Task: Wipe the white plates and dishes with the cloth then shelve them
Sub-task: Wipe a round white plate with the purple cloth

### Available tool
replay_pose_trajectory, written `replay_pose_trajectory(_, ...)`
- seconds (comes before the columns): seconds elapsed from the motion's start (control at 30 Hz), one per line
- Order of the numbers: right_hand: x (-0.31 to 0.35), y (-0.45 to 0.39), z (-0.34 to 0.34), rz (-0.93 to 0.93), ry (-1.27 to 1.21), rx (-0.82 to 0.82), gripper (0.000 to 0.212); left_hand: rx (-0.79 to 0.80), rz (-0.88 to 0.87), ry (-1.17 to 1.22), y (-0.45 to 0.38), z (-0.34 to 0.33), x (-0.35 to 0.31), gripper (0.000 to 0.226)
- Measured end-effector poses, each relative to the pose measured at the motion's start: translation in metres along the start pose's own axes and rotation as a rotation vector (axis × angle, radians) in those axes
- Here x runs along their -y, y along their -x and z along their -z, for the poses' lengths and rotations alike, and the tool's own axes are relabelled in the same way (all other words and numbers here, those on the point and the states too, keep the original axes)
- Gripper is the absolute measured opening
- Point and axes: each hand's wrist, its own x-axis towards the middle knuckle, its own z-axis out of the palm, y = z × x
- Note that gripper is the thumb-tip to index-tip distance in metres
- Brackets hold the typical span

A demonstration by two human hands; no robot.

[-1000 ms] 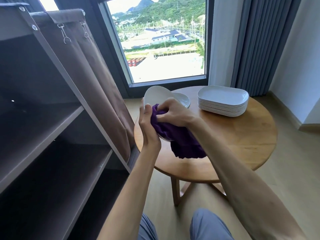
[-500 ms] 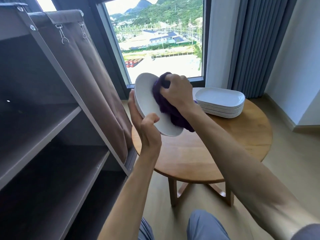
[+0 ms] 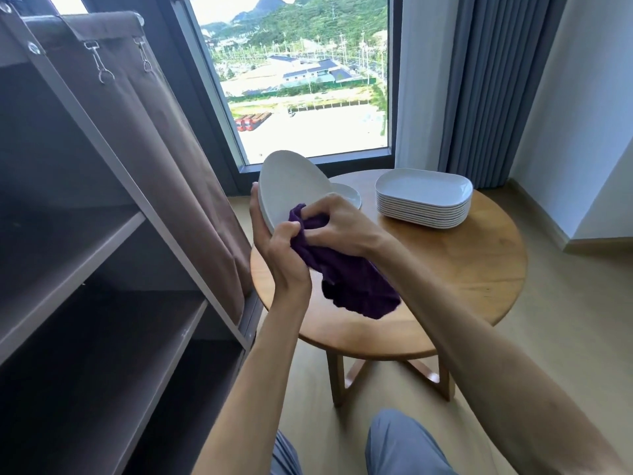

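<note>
Shelf unit [image 3: 113, 255]: fills the 9 o'clock side, with dark bare boards and a drawn-back brown curtain [image 3: 164, 159]. No dishes show on the boards, so I judge shelving has barely begun.
Round table [image 3: 472, 269]: at 2 o'clock; its near half is bare wood.
Stack of rectangular dishes [image 3: 424, 197]: at the table's 1 o'clock, well apart from both hands.
Held plate [image 3: 291, 186]: tilted on edge at 12 o'clock, above a second plate [image 3: 349, 197] lying flat.
Cloth [image 3: 342, 275]: half a second ago bunched high on the plate's face, now down at its lower rim with its tail hanging. This stroke looks nearly finished.
Left hand [image 3: 277, 248]: fingers curled round the plate's lower edge.
Right hand [image 3: 339, 224]: clenched on the cloth.
Room: open air between plate and shelf front.
</note>
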Motion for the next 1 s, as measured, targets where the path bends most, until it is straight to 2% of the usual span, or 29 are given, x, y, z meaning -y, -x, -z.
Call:
replay_pose_trajectory(0.07,-0.004,-0.004,-0.003,-0.003,0.088,-0.088,0.027,0.018,-0.008,-0.011,0.0,0.004,0.001,0.081)
replay_pose_trajectory(0.17,-0.024,-0.004,-0.003,-0.123,0.257,-0.407,0.028,-0.006,-0.039,-0.053,-0.003,0.014,0.0,0.083)
replay_pose_trajectory(0.2,-0.032,-0.002,-0.001,-0.184,0.242,-0.517,0.025,-0.023,-0.056,-0.068,-0.003,0.017,-0.002,0.082)
replay_pose_trajectory(0.27,-0.049,0.009,0.004,-0.28,-0.036,-0.696,0.018,-0.119,-0.026,-0.034,-0.005,0.021,-0.006,0.074)
replay_pose_trajectory(0.33,-0.062,0.021,0.01,-0.322,-0.426,-0.793,0.019,-0.296,0.154,0.161,-0.011,0.024,-0.008,0.056)
replay_pose_trajectory(0.43,-0.073,0.033,0.019,-0.217,-0.716,-0.753,0.016,-0.377,0.432,0.412,-0.02,0.027,-0.003,0.041)
replay_pose_trajectory(0.5,-0.073,0.036,0.017,-0.191,-0.802,-0.681,0.039,-0.359,0.553,0.473,-0.018,0.022,0.0,0.041)
replay_pose_trajectory(0.57,-0.07,0.035,0.009,-0.313,-0.824,-0.666,0.057,-0.294,0.675,0.518,-0.01,0.012,0.002,0.057)
replay_pose_trajectory(0.63,-0.07,0.033,0.006,-0.398,-0.937,-0.695,0.049,-0.241,0.783,0.553,-0.005,0.003,0.002,0.072)
replay_pose_trajectory(0.7,-0.073,0.03,0.011,-0.374,-1.045,-0.72,0.033,-0.213,0.869,0.567,-0.004,0.001,0.003,0.078)
replay_pose_trajectory(0.77,-0.076,0.029,0.018,-0.412,-1.025,-0.764,0.024,-0.171,0.93,0.54,-0.005,0.006,0.003,0.081)
replay_pose_trajectory(0.83,-0.077,0.029,0.025,-0.467,-0.968,-0.833,0.032,-0.109,0.989,0.492,-0.007,0.01,0.002,0.078)
replay_pose_trajectory(0.9,-0.076,0.029,0.031,-0.449,-0.873,-0.89,0.032,-0.115,1.05,0.421,-0.006,0.013,0.001,0.075)
replay_pose_trajectory(1.0,-0.064,0.027,0.045,-0.448,-0.638,-0.86,0.014,-0.158,1.167,0.343,-0.007,0.018,0.006,0.07)
